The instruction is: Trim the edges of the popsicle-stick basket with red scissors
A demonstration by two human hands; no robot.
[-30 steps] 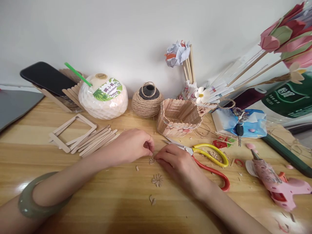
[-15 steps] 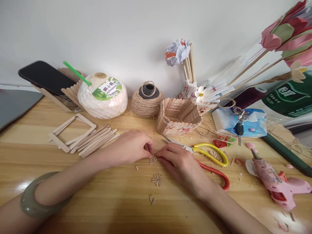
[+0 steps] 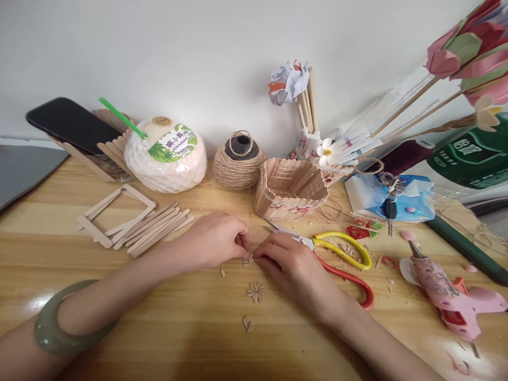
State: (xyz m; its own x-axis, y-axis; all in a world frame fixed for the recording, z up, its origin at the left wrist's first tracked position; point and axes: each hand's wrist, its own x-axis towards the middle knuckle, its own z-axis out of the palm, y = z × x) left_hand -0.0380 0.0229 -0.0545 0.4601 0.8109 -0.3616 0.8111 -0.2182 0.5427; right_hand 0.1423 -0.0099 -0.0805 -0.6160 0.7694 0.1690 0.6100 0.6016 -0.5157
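My left hand (image 3: pixel 220 241), with a green bangle (image 3: pixel 65 317) on its wrist, has its fingertips pinched at a small flower of wooden slivers (image 3: pixel 248 260) on the table. From the other side my right hand (image 3: pixel 291 264) touches the same flower, its fingers bent together. Whether either hand grips a sliver is too small to tell. Nearer the front lie a finished-looking wooden flower (image 3: pixel 255 291) and a few curved chips (image 3: pixel 248 324). A single small chip (image 3: pixel 223 272) rests below my left fingers.
Scissors (image 3: pixel 341 251) lie beside my right hand. Behind stand a stick basket (image 3: pixel 291 193), twine (image 3: pixel 238 164) and a coconut (image 3: pixel 166 159). Craft sticks (image 3: pixel 159 230) and a stick frame (image 3: pixel 115 214) are at left, a pink glue gun (image 3: pixel 448 296) at right.
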